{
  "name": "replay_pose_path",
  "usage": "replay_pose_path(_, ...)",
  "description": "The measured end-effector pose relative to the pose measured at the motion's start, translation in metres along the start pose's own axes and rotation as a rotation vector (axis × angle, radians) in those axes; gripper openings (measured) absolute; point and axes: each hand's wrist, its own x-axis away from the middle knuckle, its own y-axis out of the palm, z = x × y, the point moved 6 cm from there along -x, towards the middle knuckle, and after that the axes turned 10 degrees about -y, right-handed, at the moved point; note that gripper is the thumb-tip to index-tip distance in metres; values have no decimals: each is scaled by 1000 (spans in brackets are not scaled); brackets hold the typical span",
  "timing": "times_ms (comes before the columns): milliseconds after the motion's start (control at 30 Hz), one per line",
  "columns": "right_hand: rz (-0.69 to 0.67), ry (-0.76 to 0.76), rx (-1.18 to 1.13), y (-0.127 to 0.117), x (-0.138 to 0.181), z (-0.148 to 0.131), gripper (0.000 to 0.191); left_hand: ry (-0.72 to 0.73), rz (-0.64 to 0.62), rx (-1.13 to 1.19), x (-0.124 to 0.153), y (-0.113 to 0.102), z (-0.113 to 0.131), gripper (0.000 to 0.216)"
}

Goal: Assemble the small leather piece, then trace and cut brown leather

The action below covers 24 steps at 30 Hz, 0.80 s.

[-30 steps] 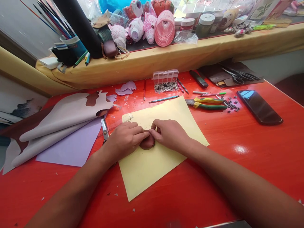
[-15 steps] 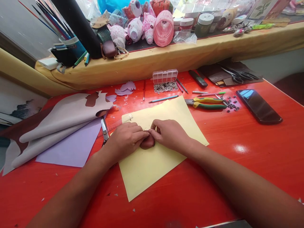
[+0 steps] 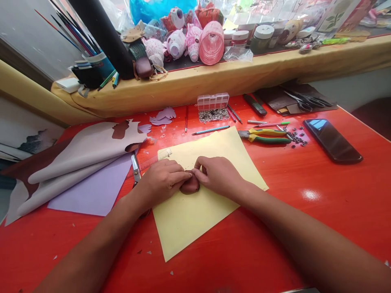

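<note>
A small rounded brown leather piece lies on a pale yellow paper sheet in the middle of the red table. My left hand and my right hand meet over it, fingers curled and pinching its top edge from both sides. Most of the piece is hidden under my fingertips.
Scissors lie left of my left hand, beside folded grey leather and lilac paper. Pliers, small dark rivets, a phone, a clear parts box, pencils and black scissors lie behind. A cluttered yellow shelf runs along the back.
My hands stay pinched on the brown piece in the same spot. The view has tilted slightly, so everything sits a little lower in the picture.
</note>
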Motion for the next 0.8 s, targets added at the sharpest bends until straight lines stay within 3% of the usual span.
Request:
replay_pose_path(467, 0, -6, -29, 0, 0, 2, 17, 28, -13, -26, -2, -2, 3, 21)
replay_pose_path(800, 3, -8, -34, 0, 0, 2, 16, -31, -44, -8, -2, 3, 0, 25)
